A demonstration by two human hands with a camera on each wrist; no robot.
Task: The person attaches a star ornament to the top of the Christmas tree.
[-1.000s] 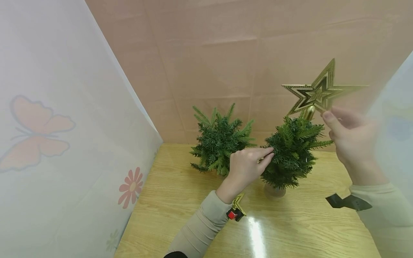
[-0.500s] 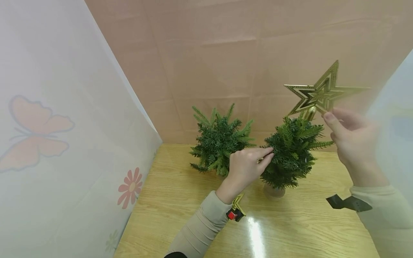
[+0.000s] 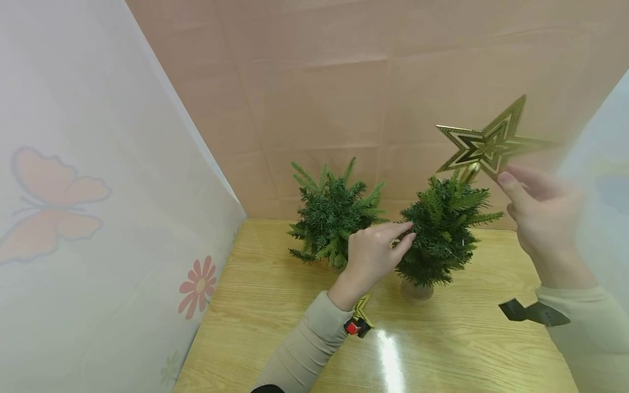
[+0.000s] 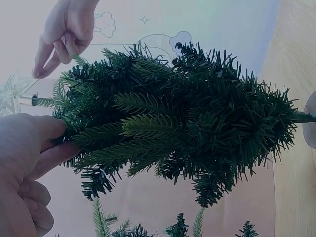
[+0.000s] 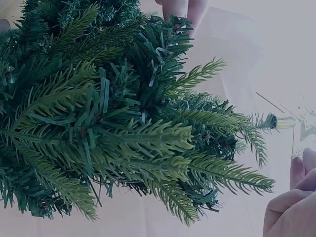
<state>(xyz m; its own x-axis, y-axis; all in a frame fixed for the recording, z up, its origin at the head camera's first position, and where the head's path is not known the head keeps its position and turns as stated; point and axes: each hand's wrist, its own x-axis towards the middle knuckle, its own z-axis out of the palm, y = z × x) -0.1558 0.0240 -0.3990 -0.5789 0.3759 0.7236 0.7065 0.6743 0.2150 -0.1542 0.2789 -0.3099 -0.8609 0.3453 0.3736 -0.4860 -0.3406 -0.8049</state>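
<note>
A gold star tree topper (image 3: 487, 146) stands tilted at the tip of a small artificial Christmas tree (image 3: 434, 240). My right hand (image 3: 546, 221) pinches one lower point of this star between thumb and fingers. The topper's gold socket (image 5: 285, 122) meets the end of the tree's top sprig in the right wrist view. On the tree's left side, my left hand (image 3: 375, 252) pinches the greenery near the top; its fingertips are partly buried among the needles in the left wrist view. The tree leans slightly on its round base (image 3: 416, 290).
A second small Christmas tree (image 3: 334, 213) stands to the left, partly behind my left hand. Another gold star (image 3: 362, 311) lies on the wooden table (image 3: 265, 305), partly covered by my left wrist. Printed cloth walls (image 3: 123, 207) border the table at left, back and right.
The star has tilted clockwise and shifted slightly right with my right hand, which has dropped a little. My left hand keeps its place at the tree, which has moved slightly left.
</note>
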